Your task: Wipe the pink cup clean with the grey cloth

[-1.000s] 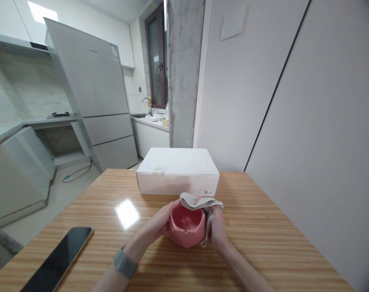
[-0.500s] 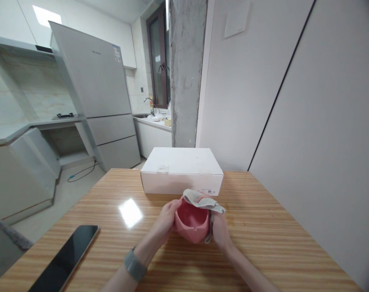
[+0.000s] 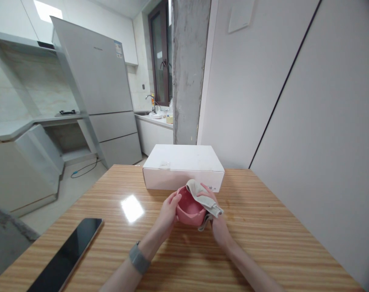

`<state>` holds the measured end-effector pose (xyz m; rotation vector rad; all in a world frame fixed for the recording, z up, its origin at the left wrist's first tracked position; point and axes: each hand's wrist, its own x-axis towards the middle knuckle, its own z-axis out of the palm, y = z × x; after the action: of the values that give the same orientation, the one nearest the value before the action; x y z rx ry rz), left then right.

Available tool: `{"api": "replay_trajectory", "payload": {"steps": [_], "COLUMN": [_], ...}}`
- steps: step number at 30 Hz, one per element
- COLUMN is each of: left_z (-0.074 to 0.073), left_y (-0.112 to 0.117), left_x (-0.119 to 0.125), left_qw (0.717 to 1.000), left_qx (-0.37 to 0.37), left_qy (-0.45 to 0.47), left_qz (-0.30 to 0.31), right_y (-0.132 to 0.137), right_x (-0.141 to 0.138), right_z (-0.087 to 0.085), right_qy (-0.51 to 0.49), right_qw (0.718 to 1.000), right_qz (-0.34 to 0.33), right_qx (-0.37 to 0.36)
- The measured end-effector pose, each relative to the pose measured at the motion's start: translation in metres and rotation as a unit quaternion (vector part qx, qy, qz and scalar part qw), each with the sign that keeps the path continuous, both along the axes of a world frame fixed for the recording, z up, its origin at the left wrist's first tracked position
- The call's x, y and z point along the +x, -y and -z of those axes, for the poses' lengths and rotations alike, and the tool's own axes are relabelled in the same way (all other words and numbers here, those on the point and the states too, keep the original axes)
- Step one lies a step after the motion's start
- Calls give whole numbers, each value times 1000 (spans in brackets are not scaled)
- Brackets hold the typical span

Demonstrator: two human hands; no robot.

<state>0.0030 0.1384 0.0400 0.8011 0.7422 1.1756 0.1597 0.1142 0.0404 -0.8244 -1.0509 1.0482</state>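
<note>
A pink faceted bowl [image 3: 189, 211] is held just above the wooden table [image 3: 263, 239], in front of a white box [image 3: 183, 168]. My left hand [image 3: 168, 213] grips the bowl's left side; a grey band sits on that wrist. My right hand [image 3: 217, 225] presses a grey cloth [image 3: 201, 196] over the bowl's right rim, with the cloth draped partly inside and hanging down the outside.
A dark phone [image 3: 67, 257] lies face up near the table's left front edge. The white box stands at the table's far end. A wall runs along the right side. A fridge [image 3: 102, 89] and kitchen counters are beyond the table on the left.
Both hands have carried the bowl and cloth a little farther from me, toward the white box. The cloth has shifted along the right rim.
</note>
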Motion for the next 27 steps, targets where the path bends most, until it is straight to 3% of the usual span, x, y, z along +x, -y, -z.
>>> {"api": "replay_trajectory", "payload": {"steps": [5,10,14,21,27], "left_z": [-18,-24,-26,-25,-18], "left_y": [8,8,7,13,8], "left_x": [-6,-11,-17,-10,-3], "left_qw": [990,987,985,985,989], "left_qx": [-58,-70,-83,-60,-79], "left_qy": [-5,3,-1,-27,-3], "left_qz": [127,143,150,158,121], "right_y": [-4,5,9,4,0], "right_x": [15,27,36,24,10], "right_z": [-4,-11,-13,-8,-9], "right_qy": [-35,-92,-82,-91,-135], "right_qw": [994,953,933,933,939], "right_qz": [-101,-258,-322,-262,-229], "right_qx": [-30,-130,-137,-230,-217]}}
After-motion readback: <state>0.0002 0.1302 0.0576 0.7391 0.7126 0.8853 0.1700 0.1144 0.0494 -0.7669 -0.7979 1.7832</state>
